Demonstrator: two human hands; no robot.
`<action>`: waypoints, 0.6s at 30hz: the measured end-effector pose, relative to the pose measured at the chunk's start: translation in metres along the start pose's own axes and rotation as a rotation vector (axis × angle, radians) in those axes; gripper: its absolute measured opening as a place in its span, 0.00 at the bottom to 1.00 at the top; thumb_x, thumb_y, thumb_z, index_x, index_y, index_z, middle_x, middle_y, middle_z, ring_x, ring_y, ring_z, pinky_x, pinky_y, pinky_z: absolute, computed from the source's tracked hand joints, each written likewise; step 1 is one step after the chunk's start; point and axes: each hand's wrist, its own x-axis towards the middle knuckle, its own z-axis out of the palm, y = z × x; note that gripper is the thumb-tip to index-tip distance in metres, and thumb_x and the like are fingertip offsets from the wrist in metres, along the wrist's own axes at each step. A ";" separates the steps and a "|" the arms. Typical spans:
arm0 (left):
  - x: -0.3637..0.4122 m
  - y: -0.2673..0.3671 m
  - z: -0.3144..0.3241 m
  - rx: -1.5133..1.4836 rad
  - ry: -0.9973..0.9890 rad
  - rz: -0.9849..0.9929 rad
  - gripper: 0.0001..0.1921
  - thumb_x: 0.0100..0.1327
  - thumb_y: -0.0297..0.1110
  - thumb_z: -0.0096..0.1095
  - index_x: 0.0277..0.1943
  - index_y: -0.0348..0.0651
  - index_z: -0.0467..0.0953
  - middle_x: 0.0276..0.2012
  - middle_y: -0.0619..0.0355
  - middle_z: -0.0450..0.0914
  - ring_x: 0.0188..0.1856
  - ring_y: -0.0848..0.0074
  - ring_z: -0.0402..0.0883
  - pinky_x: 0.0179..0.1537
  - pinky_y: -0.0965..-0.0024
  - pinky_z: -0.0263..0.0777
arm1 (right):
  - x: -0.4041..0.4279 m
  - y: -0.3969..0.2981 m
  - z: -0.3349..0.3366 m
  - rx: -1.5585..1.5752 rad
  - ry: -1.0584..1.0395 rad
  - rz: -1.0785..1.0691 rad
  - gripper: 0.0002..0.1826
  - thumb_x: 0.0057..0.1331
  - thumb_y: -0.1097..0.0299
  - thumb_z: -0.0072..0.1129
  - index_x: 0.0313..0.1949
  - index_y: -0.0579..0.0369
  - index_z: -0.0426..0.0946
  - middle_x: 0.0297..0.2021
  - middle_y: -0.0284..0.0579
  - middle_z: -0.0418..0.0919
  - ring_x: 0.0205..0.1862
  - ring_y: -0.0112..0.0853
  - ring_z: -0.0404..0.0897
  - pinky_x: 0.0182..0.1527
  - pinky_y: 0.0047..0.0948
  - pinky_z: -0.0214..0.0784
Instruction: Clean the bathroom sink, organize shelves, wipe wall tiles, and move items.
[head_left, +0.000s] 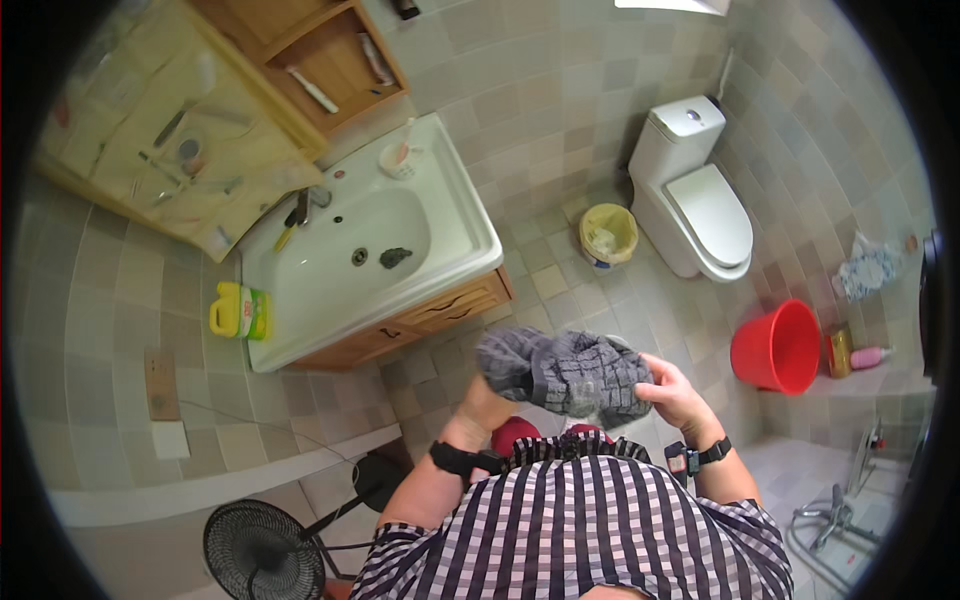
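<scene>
A dark grey fabric article (592, 375) with a black grid-like pattern is held up in front of my body, bunched and partly folded. At its right end, my right hand (675, 394) pinches it between thumb and fingers. My left hand (487, 401) is at the other end, its fingers hidden behind or inside the blurred fabric; its grip cannot be made out. Ahead to the left, a white washbasin (465, 217) has a small dark clump (395, 257) lying beside the drain (360, 256). A yellow-handled brush (285, 234) rests by the faucet (303, 206).
A yellow jug (240, 311) stands on the basin's left edge, and a cup (397, 161) at its back. Beyond are a lined waste bin (609, 236) and a toilet (709, 214). A red bucket (776, 349) stands right; a black fan (264, 551) is at lower left.
</scene>
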 end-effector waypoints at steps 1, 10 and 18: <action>0.000 -0.006 -0.003 -0.005 0.011 0.018 0.26 0.73 0.49 0.41 0.63 0.39 0.67 0.60 0.53 0.73 0.60 0.66 0.73 0.63 0.61 0.65 | 0.007 0.005 0.000 -0.034 -0.019 0.081 0.28 0.60 0.74 0.63 0.59 0.64 0.68 0.51 0.39 0.78 0.50 0.25 0.77 0.57 0.26 0.67; -0.027 0.021 -0.053 -0.426 0.310 -0.241 0.24 0.72 0.49 0.46 0.56 0.35 0.73 0.51 0.51 0.80 0.50 0.66 0.81 0.54 0.61 0.74 | 0.031 -0.007 0.034 0.131 0.053 -0.011 0.28 0.62 0.77 0.58 0.62 0.63 0.65 0.53 0.45 0.77 0.51 0.30 0.78 0.56 0.30 0.70; -0.042 -0.006 -0.096 0.789 0.422 -0.237 0.34 0.53 0.44 0.74 0.59 0.34 0.71 0.52 0.44 0.78 0.50 0.64 0.80 0.50 0.65 0.74 | 0.071 -0.006 0.082 -0.362 -0.144 0.120 0.27 0.64 0.78 0.57 0.64 0.59 0.65 0.48 0.32 0.75 0.46 0.19 0.73 0.51 0.21 0.67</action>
